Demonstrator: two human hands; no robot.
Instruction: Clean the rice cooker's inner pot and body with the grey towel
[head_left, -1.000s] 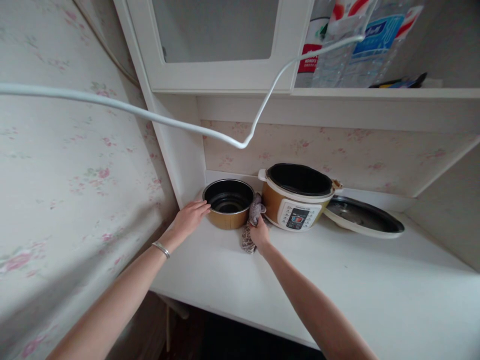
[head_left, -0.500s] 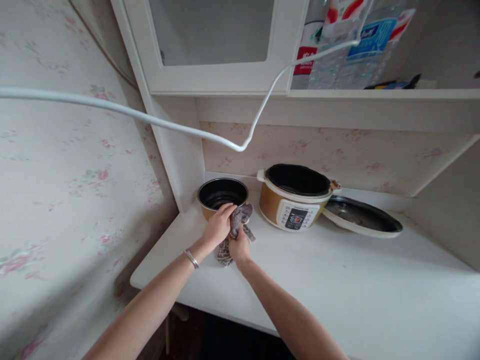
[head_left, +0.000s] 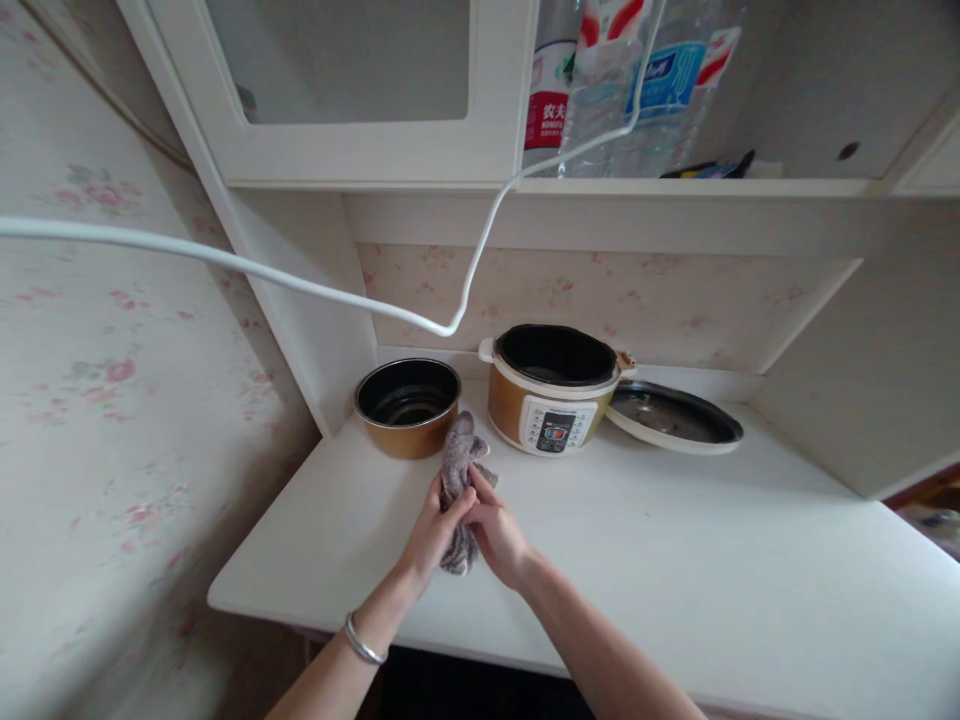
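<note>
Both my hands hold a grey patterned cloth (head_left: 457, 462) above the white counter (head_left: 645, 560). My left hand (head_left: 433, 532), a silver bracelet on its wrist, is closed around the cloth's left side. My right hand (head_left: 496, 532) grips its right side, fingers wrapped round it. The cloth stands bunched up between them, its top poking above my fingers. Just behind it sits a gold inner pot (head_left: 409, 405) with a dark inside, apart from my hands. To its right stands a gold and white rice cooker (head_left: 551, 400), lid off.
The cooker's lid (head_left: 673, 417) lies upturned on the counter to the right of the cooker. A white cable (head_left: 465, 290) hangs across the view above the pots. Bottles (head_left: 600, 80) stand on the shelf overhead, beside a white cabinet door (head_left: 337, 90). Floral wall on the left.
My left hand left the inner pot's side and joined the right on the cloth. Both hands drew back with it from the pot toward me.
</note>
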